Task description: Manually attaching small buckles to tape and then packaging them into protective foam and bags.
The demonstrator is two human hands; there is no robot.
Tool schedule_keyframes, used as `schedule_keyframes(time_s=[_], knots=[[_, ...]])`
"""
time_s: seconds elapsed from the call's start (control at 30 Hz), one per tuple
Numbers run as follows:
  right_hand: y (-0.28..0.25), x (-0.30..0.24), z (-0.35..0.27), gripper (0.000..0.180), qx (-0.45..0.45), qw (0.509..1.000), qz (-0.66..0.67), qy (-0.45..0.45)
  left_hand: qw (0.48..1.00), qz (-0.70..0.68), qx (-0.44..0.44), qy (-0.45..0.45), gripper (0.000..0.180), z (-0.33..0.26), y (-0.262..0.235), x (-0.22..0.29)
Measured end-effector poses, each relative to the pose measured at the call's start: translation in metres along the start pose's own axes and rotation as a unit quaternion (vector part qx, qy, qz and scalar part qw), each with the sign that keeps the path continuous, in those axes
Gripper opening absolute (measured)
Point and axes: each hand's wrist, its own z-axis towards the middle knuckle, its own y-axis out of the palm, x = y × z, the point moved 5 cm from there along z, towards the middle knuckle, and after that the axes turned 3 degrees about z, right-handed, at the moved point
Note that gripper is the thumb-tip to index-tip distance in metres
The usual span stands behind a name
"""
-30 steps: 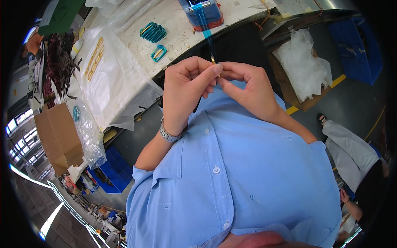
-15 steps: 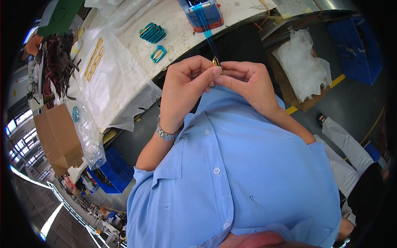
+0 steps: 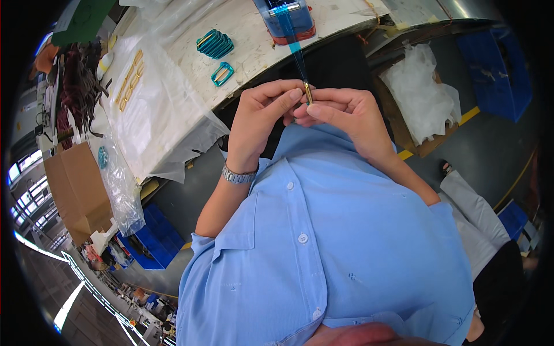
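Tape [image 3: 293, 46], blue and see-through, runs from a blue dispenser [image 3: 306, 24] at the far side down toward the two hands. Between them stands a slim gold metal piece [image 3: 309, 93], near the middle of the scene. The right hand [image 3: 355, 118] grips it, thumb pressed at its near end and fingers bent behind. The left hand [image 3: 259, 112] has its fingers curled and its thumb and forefinger close together at the piece's left side; whether they pinch it I cannot tell. A metal wristwatch [image 3: 238, 175] circles the left wrist. On the worktable [image 3: 248, 29], far and left of the hands, lie a stack of teal buckles [image 3: 214, 44] and, just nearer, a single teal buckle [image 3: 221, 74]. Farther left, gold buckles [image 3: 123, 104] rest on clear plastic sheeting [image 3: 156, 109].
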Motion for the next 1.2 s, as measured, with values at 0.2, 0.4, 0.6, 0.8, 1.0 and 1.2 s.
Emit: schedule_keyframes(time_s=[0.2,0.4,0.6,0.8,1.0,1.2], knots=[[-0.003,0.004,0.001,0.033,-0.004,0.998,0.045,0.037,0.993,-0.107,-0.014,-0.04,0.02,0.011,0.004,-0.018],[-0.005,0.004,0.002,0.031,0.008,0.995,0.066,0.077,0.985,-0.159,-0.01,-0.073,0.018,0.014,0.006,-0.026],[-0.002,-0.005,0.009,0.027,0.001,0.998,0.035,0.061,0.969,-0.214,-0.008,-0.119,0.021,0.011,0.01,-0.019],[-0.006,-0.014,0.02,0.024,0.006,0.994,-0.102,0.04,0.931,-0.311,-0.018,-0.19,0.021,0.008,0.014,-0.017],[-0.01,-0.016,0.034,0.04,0.056,0.971,-0.217,-0.08,0.887,-0.373,0.046,-0.269,0.017,0.007,0.011,-0.016],[-0.01,-0.007,0.04,0.057,-0.009,0.995,-0.072,-0.062,0.879,-0.385,0.027,-0.28,0.017,0.008,0.012,-0.013]])
